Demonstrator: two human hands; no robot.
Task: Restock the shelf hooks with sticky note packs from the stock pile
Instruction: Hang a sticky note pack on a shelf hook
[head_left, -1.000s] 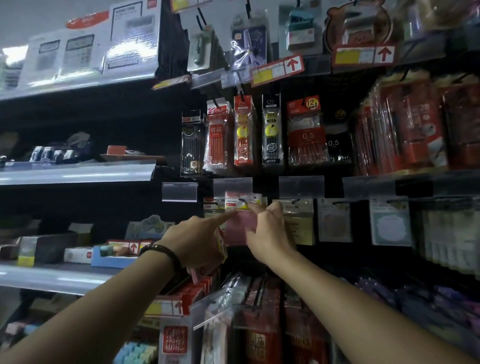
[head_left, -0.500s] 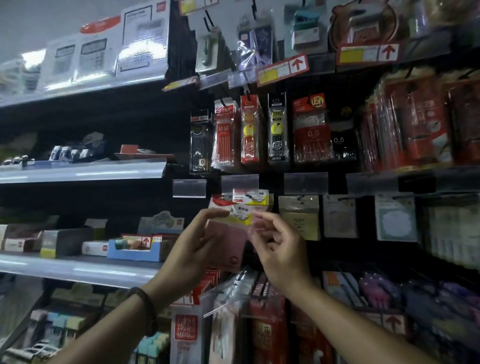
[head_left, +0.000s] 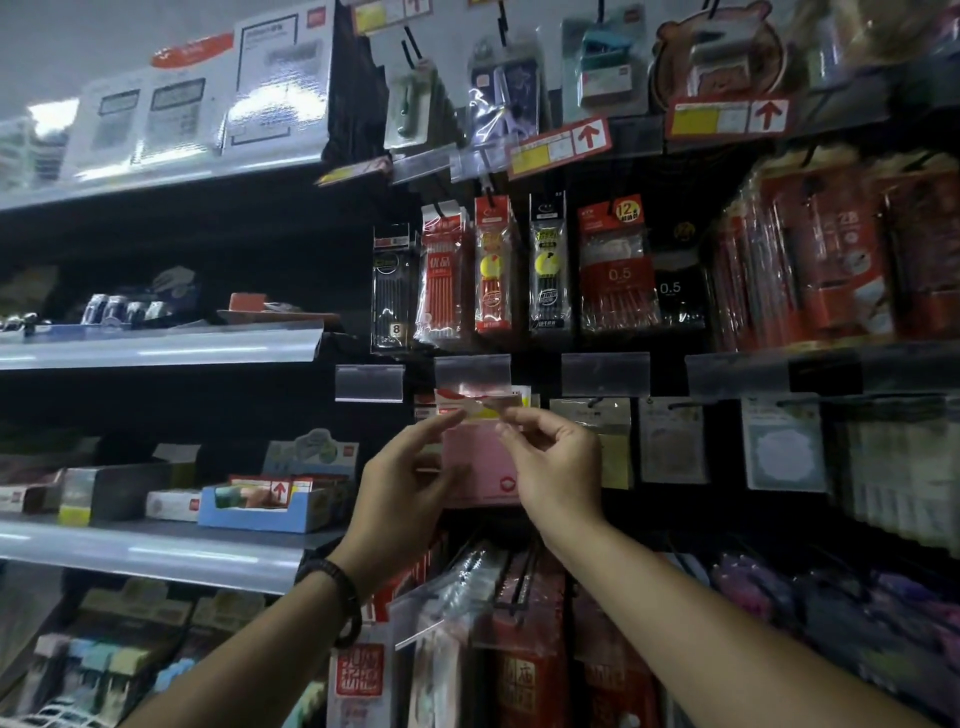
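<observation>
While the left hand's (head_left: 400, 499) grip pinches the left edge of the pink, plastic-wrapped sticky note pack (head_left: 480, 462), just under the shelf's clear plastic label holder (head_left: 471, 370), the right hand's (head_left: 558, 467) grip nips its header; keep it level, easing its hole onto the hidden hook.

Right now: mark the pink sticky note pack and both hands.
pink sticky note pack (head_left: 479, 460), head view, pink front face
left hand (head_left: 400, 488), head view, back of hand
right hand (head_left: 557, 467), head view, back of hand

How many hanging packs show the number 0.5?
2. The red pack hangs above the yellow sticky notes; the black pack hangs directly right of it. More may hang hidden behind them.
</observation>
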